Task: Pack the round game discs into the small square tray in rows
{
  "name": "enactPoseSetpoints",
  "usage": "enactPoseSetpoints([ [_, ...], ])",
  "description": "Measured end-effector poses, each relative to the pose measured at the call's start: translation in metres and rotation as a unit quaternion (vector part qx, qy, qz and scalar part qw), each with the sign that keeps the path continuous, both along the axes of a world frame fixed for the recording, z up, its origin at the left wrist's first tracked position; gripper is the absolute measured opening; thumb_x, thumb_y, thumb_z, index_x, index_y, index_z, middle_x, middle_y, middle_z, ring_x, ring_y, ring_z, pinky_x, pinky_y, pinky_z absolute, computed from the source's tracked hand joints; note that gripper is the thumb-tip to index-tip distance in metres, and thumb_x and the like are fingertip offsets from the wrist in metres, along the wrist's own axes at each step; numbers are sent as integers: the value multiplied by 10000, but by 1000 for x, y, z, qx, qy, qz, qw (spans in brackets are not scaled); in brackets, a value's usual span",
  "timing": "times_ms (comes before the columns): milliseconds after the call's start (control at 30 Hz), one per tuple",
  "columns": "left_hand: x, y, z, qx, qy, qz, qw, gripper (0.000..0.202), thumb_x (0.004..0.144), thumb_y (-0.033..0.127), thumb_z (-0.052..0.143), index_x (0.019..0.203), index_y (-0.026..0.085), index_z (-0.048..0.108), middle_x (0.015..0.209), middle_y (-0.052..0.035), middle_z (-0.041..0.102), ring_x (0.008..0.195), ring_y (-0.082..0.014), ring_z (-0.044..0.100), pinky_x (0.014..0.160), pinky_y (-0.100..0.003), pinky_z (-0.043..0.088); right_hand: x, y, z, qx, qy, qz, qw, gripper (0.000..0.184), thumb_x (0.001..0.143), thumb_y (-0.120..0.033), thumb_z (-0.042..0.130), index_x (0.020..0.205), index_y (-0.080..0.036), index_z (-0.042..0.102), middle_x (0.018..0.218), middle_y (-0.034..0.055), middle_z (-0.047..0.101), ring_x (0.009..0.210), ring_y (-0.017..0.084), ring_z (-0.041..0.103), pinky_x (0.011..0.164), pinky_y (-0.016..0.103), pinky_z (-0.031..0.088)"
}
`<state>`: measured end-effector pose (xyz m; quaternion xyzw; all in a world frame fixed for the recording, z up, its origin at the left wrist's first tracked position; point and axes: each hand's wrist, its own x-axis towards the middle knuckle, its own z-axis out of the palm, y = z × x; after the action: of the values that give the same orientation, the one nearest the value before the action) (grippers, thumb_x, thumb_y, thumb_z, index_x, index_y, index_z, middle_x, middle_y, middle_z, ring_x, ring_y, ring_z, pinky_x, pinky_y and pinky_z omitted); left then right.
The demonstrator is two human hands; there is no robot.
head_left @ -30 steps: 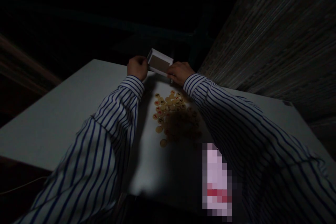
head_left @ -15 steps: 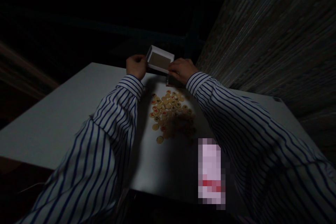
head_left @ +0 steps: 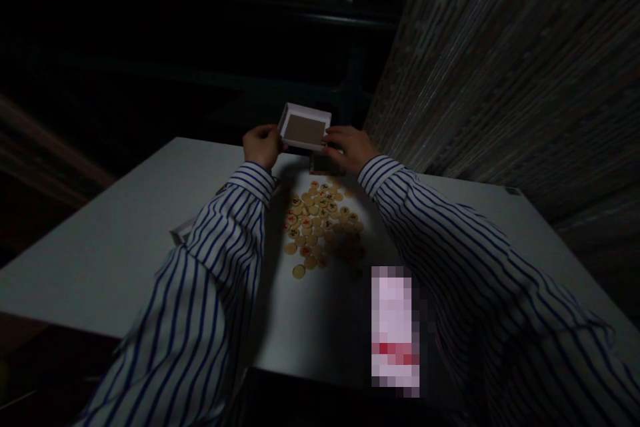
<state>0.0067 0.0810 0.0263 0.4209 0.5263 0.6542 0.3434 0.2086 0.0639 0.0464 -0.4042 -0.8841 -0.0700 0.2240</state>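
My left hand (head_left: 263,146) is closed on the left end of a shallow cardboard box (head_left: 306,131) with white walls and a grey-brown bottom. The fingers of my right hand (head_left: 351,147) grip its right end. The box is raised at the table's far edge, its open side tilted towards me, and nothing shows inside it. Just below it, a second dark box part (head_left: 325,163) rests on the table, partly covered by my right hand. Nearer to me lies a loose heap of round wooden Chinese chess pieces (head_left: 316,220) with red and black characters, some in shadow.
The white table (head_left: 115,233) reaches out to both sides. A pale box-like edge (head_left: 181,230) shows behind my left sleeve. A bright pixelated object (head_left: 393,320) is at the near edge. A string curtain (head_left: 450,60) hangs at the right; the room is dark.
The view has tipped upward, so a window frame and a light now show at the top. My hands still hold the box, its tilt slightly changed. A pale edge has appeared beside my left sleeve.
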Motion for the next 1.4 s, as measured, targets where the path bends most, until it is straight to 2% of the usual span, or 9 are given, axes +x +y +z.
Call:
enactPoseSetpoints([
  [200, 5, -8, -2, 2, -43, 4, 999, 103, 710, 94, 528, 780, 112, 601, 759, -44, 597, 616, -120, 588, 609, -293, 550, 8, -5, -7, -81, 209, -24, 974, 316, 830, -269, 521, 1111, -144, 596, 1143, 101, 611, 1068, 203, 546, 939, 381, 408],
  [267, 6, -10, -4, 3, -51, 1, 999, 115, 701, 80, 528, 784, 112, 600, 764, -44, 596, 616, -117, 588, 617, -298, 551, 7, -6, -8, -150, 298, -45, 942, 332, 830, -262, 523, 1132, -132, 569, 1099, 98, 627, 1009, 187, 579, 896, 363, 448],
  [400, 13, -17, -8, -1, -64, -7, 998, 138, 700, 81, 529, 814, 116, 597, 774, -36, 602, 622, -109, 590, 631, -301, 552, 2, -10, -8, -313, 432, -75, 842, 428, 846, -273, 507, 1243, -119, 452, 957, 85, 645, 771, 149, 631, 674, 310, 538],
  [467, 16, -22, -10, 1, -66, -18, 998, 149, 700, 95, 535, 833, 123, 597, 788, -33, 611, 639, -110, 594, 636, -297, 551, 0, -13, -9, -356, 470, -80, 804, 464, 840, -258, 518, 1275, -136, 412, 894, 62, 642, 668, 123, 615, 571, 262, 536],
  [533, 20, -27, -12, 4, -65, -32, 997, 166, 693, 104, 543, 849, 128, 598, 814, -36, 621, 667, -116, 599, 642, -296, 548, 1, -17, -10, -366, 490, -82, 787, 485, 816, -210, 543, 1278, -142, 410, 861, 46, 639, 633, 110, 596, 532, 230, 525],
  [733, 23, -40, -20, 1, -45, -92, 995, 289, 673, 112, 560, 961, 130, 591, 874, -61, 632, 746, -148, 617, 689, -322, 531, 12, -21, -22, -363, 519, -81, 770, 532, 729, -109, 577, 1247, -145, 458, 909, 44, 637, 645, 107, 590, 551, 239, 533],
  [1033, 28, -47, -30, -22, 42, -142, 989, 519, 670, 199, 592, 1181, 147, 516, 893, -72, 630, 716, -148, 598, 641, -313, 517, 38, -30, -39, -366, 512, -43, 776, 529, 700, -118, 575, 1211, -225, 492, 961, 31, 643, 746, 125, 601, 634, 293, 551],
  [1233, 37, -60, -30, -25, 50, -192, 980, 559, 662, 168, 591, 1214, 200, 508, 802, -14, 607, 663, -112, 570, 612, -277, 511, 50, -40, -45, -367, 513, -43, 775, 546, 686, -132, 585, 1215, -231, 492, 1034, 44, 629, 791, 134, 598, 652, 304, 552],
  [1400, 44, -66, -28, -26, 39, -201, 978, 556, 678, 149, 580, 1225, 207, 500, 846, -30, 617, 702, -121, 580, 624, -286, 526, 56, -49, -48, -367, 529, -46, 764, 554, 672, -147, 596, 1208, -252, 504, 1047, 44, 633, 804, 134, 599, 604, 255, 538],
])
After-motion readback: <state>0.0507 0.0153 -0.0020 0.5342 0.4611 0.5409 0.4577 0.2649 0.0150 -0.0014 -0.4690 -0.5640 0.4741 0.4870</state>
